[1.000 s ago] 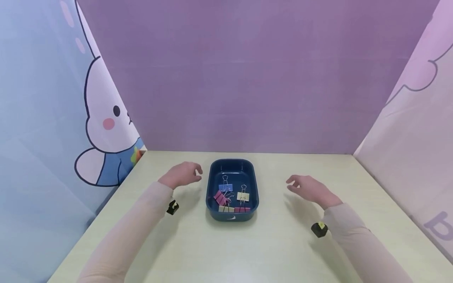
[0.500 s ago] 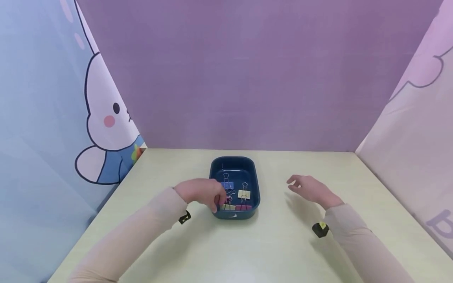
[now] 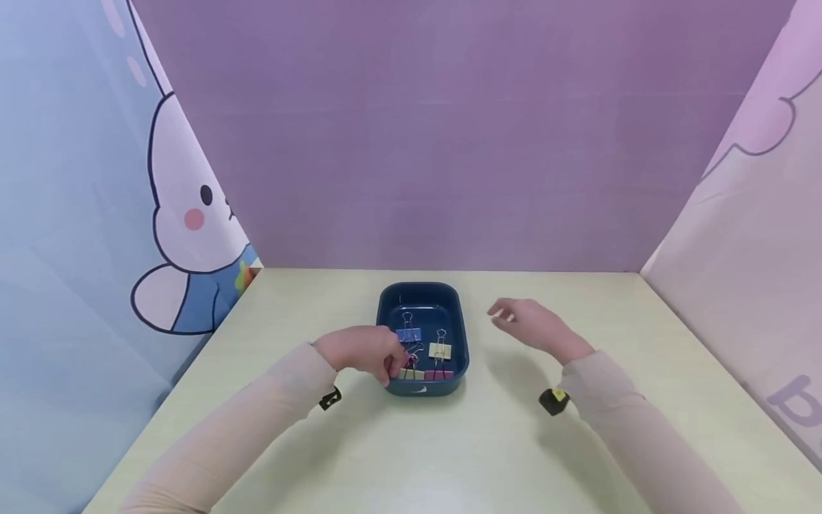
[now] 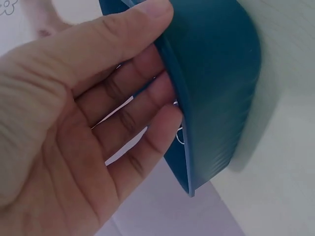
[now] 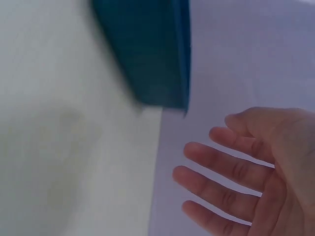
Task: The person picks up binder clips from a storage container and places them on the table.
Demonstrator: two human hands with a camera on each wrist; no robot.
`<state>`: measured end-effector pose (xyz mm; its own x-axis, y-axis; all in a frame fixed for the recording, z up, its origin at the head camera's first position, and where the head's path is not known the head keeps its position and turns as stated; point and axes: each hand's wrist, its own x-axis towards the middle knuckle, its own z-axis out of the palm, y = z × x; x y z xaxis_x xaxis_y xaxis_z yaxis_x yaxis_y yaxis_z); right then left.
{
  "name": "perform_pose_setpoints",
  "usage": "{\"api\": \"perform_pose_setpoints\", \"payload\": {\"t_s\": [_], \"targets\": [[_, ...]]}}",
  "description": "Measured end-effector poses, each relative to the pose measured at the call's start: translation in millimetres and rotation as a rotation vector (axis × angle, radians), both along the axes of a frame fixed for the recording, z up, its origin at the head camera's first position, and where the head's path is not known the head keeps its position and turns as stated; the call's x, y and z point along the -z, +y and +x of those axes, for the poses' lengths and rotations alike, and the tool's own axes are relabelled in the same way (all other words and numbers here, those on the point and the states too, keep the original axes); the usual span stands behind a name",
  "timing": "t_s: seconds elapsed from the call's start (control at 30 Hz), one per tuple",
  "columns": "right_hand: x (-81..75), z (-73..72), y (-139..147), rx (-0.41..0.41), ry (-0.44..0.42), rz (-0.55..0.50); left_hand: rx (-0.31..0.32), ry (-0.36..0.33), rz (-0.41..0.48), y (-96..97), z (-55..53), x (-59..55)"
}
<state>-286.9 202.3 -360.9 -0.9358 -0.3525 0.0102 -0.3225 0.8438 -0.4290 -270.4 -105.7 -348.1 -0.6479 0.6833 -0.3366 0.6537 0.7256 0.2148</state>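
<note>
In the head view, we find the blue tray (image 3: 437,389) on the table (image 3: 411,457), midway between its left and right edges and near the far one. Its walls seem to keep the binder clips together: blue clip (image 3: 411,335), upper yellow clip (image 3: 439,350), lower pink clip (image 3: 439,375), lower yellow clip (image 3: 411,374) and half-hidden pink clip (image 3: 409,359). The left grip (image 3: 362,348) is at the tray corner facing the table's near-left corner; the right grip (image 3: 529,325) hangs between the tray and the table's right edge.

In the left wrist view, we see the thumb over the rim and fingers inside, so we judge the left grip is grasping the wall, perhaps because it is thin enough to pinch.

In the right wrist view, we see the right grip released, fingers relaxed, apart from the tray.
</note>
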Motion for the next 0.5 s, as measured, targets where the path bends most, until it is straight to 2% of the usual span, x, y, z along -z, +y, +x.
{"api": "perform_pose_setpoints", "payload": {"t_s": [0.1,0.2,0.33,0.5], "targets": [[-11.6,1.4,-34,-0.062,0.032,-0.039,-0.006,-0.007,0.013,-1.4,-1.1,0.5],[-13.5,3.0,-67,-0.152,0.034,-0.041,0.000,-0.016,0.028,-2.2,-1.8,0.7],[-3.2,2.7,-97,-0.242,-0.009,0.061,0.008,-0.018,0.035,-2.3,-2.4,0.8],[7.8,0.3,-114,-0.266,-0.054,0.206,0.004,-0.013,0.036,-2.4,-2.9,1.4]]}}
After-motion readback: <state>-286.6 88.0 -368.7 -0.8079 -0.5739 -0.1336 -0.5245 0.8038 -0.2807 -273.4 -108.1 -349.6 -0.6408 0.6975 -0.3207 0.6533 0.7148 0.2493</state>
